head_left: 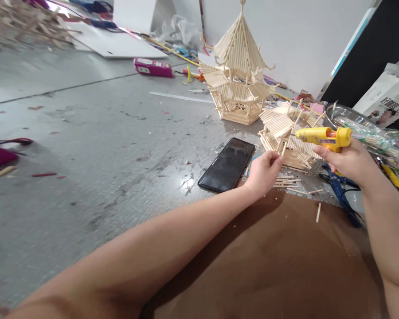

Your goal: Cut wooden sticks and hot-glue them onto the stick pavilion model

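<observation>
My left hand (264,172) pinches a short wooden stick (283,149) upright by its lower end. My right hand (347,160) grips a yellow glue gun (321,136) level, its nozzle pointing left at the top of that stick. Just behind both hands lies a part-built roof piece of wooden sticks (286,133). Loose sticks (291,184) lie on the floor under my hands. A finished stick pagoda (238,75) stands further back.
A black phone (226,165) lies face up left of my left hand. Blue pliers (339,190) lie under my right wrist. A metal bowl (346,114) and plastic bags sit at right. A brown board (279,261) covers the near floor. A pink box (153,68) lies far back.
</observation>
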The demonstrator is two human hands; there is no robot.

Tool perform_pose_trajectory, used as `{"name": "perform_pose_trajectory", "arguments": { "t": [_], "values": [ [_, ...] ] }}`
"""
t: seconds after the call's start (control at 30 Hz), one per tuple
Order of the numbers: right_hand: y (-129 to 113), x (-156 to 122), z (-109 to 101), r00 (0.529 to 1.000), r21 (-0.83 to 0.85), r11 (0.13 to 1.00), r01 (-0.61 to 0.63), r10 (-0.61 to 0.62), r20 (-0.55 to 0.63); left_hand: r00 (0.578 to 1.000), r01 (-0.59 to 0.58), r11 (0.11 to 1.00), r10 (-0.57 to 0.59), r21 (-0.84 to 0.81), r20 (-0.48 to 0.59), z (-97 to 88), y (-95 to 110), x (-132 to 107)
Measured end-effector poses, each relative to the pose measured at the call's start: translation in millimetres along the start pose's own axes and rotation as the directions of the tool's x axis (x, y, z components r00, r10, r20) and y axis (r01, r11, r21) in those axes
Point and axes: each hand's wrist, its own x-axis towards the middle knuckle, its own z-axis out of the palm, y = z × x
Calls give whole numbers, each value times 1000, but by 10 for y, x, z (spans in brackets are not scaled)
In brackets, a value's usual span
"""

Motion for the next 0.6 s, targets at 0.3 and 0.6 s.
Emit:
{"name": "perform_pose_trajectory", "arguments": {
  "t": [0.3,0.6],
  "values": [
    [-33,91,14,999,27,1000,-10,9,37,1000,12,1000,-12,6,0,-18,42,-10],
    [-122,17,-57,997,-52,999,5,-1,81,1000,18,1000,-18,0,0,-19,52,-14]
  ]
}}
